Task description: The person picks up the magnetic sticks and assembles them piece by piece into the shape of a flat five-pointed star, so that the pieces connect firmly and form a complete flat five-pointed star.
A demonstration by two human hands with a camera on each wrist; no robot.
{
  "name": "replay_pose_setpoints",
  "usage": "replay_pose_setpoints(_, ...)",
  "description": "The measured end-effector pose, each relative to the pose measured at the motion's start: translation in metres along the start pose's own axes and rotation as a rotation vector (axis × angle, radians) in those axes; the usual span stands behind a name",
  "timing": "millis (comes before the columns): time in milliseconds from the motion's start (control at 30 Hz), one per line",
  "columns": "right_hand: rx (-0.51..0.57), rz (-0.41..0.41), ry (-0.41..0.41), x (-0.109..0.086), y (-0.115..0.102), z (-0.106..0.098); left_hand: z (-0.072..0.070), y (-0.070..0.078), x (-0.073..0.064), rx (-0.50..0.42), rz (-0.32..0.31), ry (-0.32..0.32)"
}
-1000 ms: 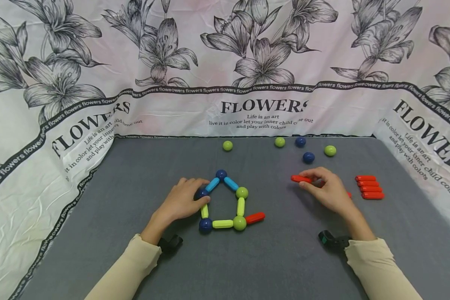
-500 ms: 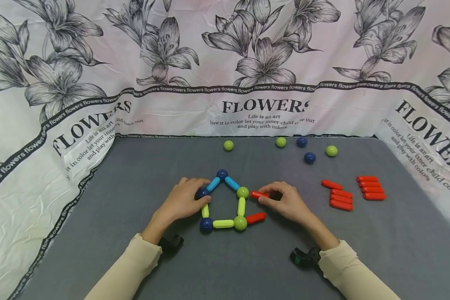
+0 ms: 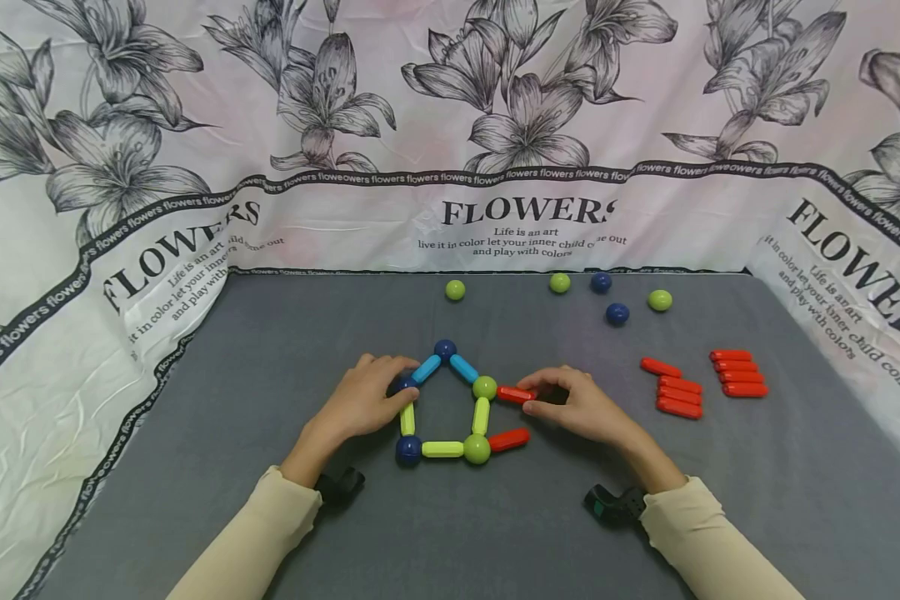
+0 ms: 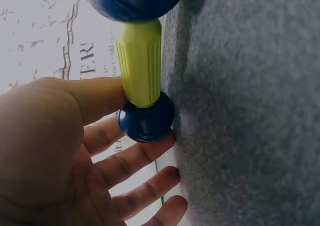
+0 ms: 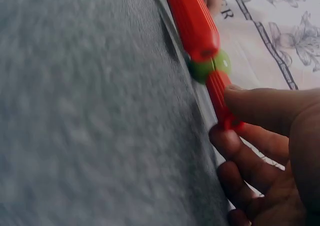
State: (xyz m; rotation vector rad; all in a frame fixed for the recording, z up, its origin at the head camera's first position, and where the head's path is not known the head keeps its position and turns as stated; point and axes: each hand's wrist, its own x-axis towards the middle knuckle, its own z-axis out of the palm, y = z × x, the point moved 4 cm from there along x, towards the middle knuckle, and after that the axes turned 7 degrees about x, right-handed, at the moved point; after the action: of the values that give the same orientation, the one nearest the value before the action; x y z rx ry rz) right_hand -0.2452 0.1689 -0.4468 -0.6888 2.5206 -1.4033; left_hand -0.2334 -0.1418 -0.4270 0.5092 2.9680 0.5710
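A five-sided ring of balls and rods lies on the grey table. My left hand pinches the blue ball at the ring's left corner, thumb on one side and fingers on the other. From that ball a yellow-green rod runs to another blue ball. My right hand pinches a red rod by its outer end; its inner end touches the green ball at the right corner. Below it, a second red rod sticks out from the lower green ball.
Several red rods lie to the right of my right hand, with another row of red rods farther right. Loose green balls and blue balls sit along the back, before a flower-print cloth.
My right hand has carried a red rod leftward from near the loose rods until it meets the right corner green ball. My left hand has stayed on its blue ball.
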Motion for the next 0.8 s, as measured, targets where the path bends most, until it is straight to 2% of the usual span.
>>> replay_pose_setpoints(267, -0.043, -0.024, -0.072, -0.003, 0.001, -0.001, 0.000, 0.000, 0.001, 0.006, 0.002, 0.003)
replay_pose_setpoints(500, -0.238, -0.064, -0.176, -0.006, -0.006, 0.008, 0.001, 0.000, 0.001, 0.000, -0.002, 0.000)
replay_pose_setpoints(600, -0.279, -0.083, -0.178, -0.005, -0.009, 0.011, 0.001, 0.000, 0.001, 0.003, -0.006, 0.000)
replay_pose_setpoints(800, -0.269, -0.093, -0.174, -0.006, -0.010, 0.013, 0.001, 0.000, 0.001, 0.012, -0.005, -0.002)
